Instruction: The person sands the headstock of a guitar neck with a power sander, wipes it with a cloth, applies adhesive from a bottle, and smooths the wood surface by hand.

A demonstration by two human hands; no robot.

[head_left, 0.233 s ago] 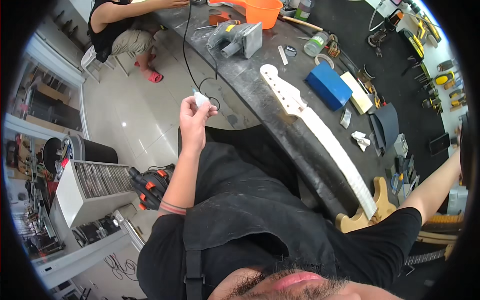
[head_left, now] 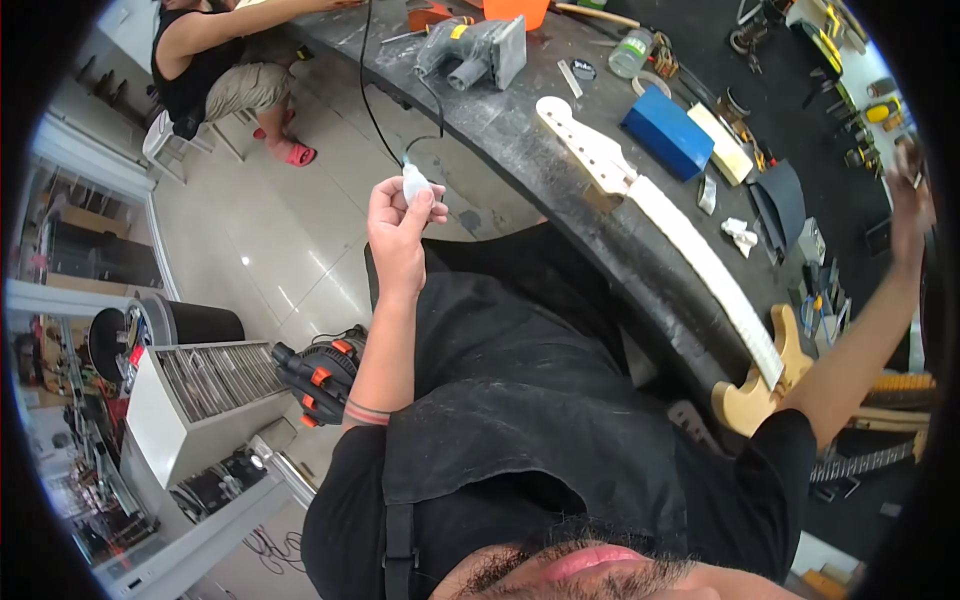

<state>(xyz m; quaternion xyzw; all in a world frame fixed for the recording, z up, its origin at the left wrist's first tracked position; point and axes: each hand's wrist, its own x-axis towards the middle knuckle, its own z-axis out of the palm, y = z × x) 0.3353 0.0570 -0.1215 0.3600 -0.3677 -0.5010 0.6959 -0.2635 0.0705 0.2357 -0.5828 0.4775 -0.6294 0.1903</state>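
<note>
Left hand: raised in front of the apron; left hand [head_left: 408, 225] has its fingers [head_left: 419, 212] closed round a small white bottle [head_left: 415, 186], thumb laid along its near side.
Bottle: in the air, off the counter [head_left: 500, 160], seen against the tiled floor [head_left: 300, 230]; roughly upright, pale teal tip uppermost. Tip close to a black cable [head_left: 366, 90] in the view; contact cannot be told.
Right hand: arm stretched far out to the side, right hand [head_left: 908, 190] at the dark rim of the view, near yellow-handled tools [head_left: 884, 110]. Blurred; cannot tell whether its fingers are spread or hold anything.
Guitar neck: pale wood guitar neck [head_left: 700, 270] lies slantwise along the counter edge, whitish face up, a brown block [head_left: 603, 197] under it near the headstock [head_left: 575, 138].
Guitar body: light wood guitar body [head_left: 750, 396] at the neck's near end, right forearm just beside it.
Beyond the neck: blue block [head_left: 668, 132], cream block [head_left: 720, 143] beside it, crumpled white paper [head_left: 738, 236], dark sheets [head_left: 778, 207].
Far counter: dusty grey power tool [head_left: 490, 52], clear bottle [head_left: 630, 53], part of an orange container [head_left: 515, 8].
Co-worker: seated person [head_left: 190, 50], red sandals [head_left: 298, 154], arm reaching over the counter.
</note>
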